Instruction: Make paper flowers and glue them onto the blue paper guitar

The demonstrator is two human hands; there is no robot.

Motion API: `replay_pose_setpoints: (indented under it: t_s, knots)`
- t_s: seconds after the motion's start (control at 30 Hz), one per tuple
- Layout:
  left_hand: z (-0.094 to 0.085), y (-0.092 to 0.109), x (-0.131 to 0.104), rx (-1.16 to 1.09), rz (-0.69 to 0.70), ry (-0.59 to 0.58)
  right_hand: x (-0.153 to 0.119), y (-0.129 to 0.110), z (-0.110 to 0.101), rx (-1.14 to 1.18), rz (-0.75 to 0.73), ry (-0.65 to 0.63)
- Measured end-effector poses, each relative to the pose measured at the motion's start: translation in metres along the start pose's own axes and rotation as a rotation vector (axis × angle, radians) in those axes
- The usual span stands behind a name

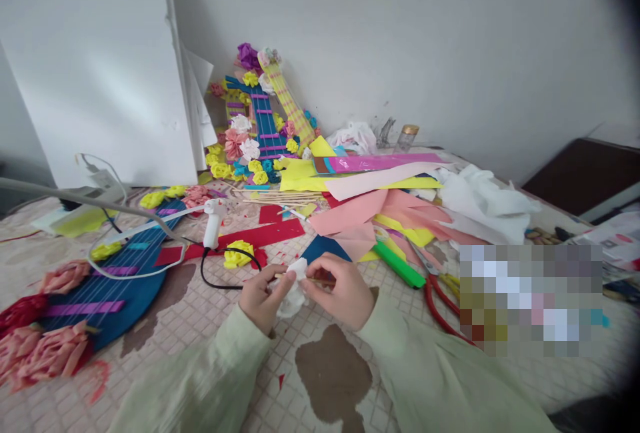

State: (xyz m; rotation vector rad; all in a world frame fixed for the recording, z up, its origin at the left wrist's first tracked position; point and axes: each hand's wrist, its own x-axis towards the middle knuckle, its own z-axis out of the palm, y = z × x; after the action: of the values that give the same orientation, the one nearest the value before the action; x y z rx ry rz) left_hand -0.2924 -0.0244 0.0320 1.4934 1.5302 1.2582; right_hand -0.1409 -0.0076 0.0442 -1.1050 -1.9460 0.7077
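Between my two hands, over the middle of the table, is a white crepe-paper flower (291,301) with ruffled petals. My left hand (263,296) is closed, its thumb and fingers pinching the flower's left side. My right hand (345,289) pinches a thin wooden stick (320,281) that runs toward the white paper; where its tip ends is hidden by the fingers. A dark blue paper piece (324,248) lies just behind the hands. Left of them rests a yellow paper flower (239,254), near a white glue gun (213,223) standing with its black cord.
A blue paper guitar (135,286) with pink and red flowers lies at the left. More flower-covered guitars (273,113) lean on the wall. Coloured paper sheets (350,213), a green glue-like tube (400,263), red-handled scissors (440,296) and white plastic (487,199) spread to the right.
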Motion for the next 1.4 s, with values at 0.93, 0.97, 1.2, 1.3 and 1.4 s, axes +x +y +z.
replay_pose_setpoints:
  t_s: [0.93,0.97,1.2,1.3,1.4]
  knots:
    - [0.005,-0.004,-0.004,-0.266,-0.221,-0.079,-0.001,0.001,0.007,0.108,0.098,0.068]
    - [0.005,-0.005,-0.004,-0.275,-0.229,-0.085,-0.002,0.001,0.007,0.106,0.102,0.064]
    - [0.003,-0.005,-0.003,-0.256,-0.176,-0.054,-0.002,0.001,0.007,0.094,0.091,0.049]
    - [0.001,-0.003,0.000,-0.229,-0.123,-0.110,-0.002,0.001,0.006,0.097,0.078,-0.010]
    - [-0.002,-0.003,0.003,-0.188,-0.007,-0.129,-0.002,0.001,0.005,0.079,0.057,-0.060]
